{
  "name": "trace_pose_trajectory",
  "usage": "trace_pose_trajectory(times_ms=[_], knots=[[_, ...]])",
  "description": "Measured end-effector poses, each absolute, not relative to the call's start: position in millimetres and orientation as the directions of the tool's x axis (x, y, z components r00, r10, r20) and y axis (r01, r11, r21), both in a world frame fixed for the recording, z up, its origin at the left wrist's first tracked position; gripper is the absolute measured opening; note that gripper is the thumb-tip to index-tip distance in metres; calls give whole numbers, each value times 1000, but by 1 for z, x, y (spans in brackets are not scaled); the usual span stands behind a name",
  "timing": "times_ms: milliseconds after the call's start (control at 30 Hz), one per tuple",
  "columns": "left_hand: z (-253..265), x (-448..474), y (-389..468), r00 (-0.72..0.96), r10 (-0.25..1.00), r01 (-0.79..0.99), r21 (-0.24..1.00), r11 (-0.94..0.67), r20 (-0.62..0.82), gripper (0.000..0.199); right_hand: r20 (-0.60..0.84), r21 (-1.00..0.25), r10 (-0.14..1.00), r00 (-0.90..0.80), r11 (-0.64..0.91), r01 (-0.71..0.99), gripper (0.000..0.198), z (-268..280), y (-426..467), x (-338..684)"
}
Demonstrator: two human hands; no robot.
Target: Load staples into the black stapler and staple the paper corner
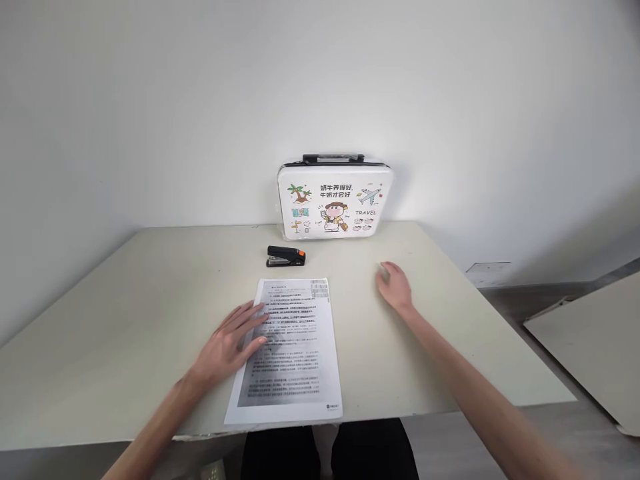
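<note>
My left hand [235,340] rests with fingers stretched out over the left edge of a printed sheet of paper [295,347]. Dense dark lines of text cover the sheet, which lies near the table's front edge. To the right of the paper, my right hand [395,287] is loosely curled, with a small gap between thumb and forefinger. Nothing shows in it, though its other fingers are partly hidden. Just beyond the sheet's top edge lies a black stapler [286,257] with an orange part at its right end, apart from both hands.
A white case [333,207] with cartoon travel prints and a black handle stands at the back of the pale table [150,300], near the wall. Another pale surface [590,340] is at the right. My dark-clothed legs [370,453] are below the front edge.
</note>
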State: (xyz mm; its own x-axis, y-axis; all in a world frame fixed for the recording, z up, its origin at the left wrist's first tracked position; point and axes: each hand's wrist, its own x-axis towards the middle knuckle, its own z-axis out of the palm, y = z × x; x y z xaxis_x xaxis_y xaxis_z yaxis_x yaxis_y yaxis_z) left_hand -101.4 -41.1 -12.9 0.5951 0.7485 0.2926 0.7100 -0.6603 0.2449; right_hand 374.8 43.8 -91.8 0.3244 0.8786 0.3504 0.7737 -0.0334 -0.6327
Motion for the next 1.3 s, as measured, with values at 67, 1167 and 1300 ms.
trace_pose_trajectory(times_ms=[67,1167,1300], knots=[[-14,-101,-41,590,756,716,249,-653,284,45,343,-634,911,231,43,772,47,-92,64,342],[-15,-102,-40,574,775,717,296,-631,265,43,248,-714,840,-483,495,495,43,-47,148,200],[-15,-101,-40,571,774,713,302,-632,274,42,217,-727,828,-517,491,480,46,-46,149,188]])
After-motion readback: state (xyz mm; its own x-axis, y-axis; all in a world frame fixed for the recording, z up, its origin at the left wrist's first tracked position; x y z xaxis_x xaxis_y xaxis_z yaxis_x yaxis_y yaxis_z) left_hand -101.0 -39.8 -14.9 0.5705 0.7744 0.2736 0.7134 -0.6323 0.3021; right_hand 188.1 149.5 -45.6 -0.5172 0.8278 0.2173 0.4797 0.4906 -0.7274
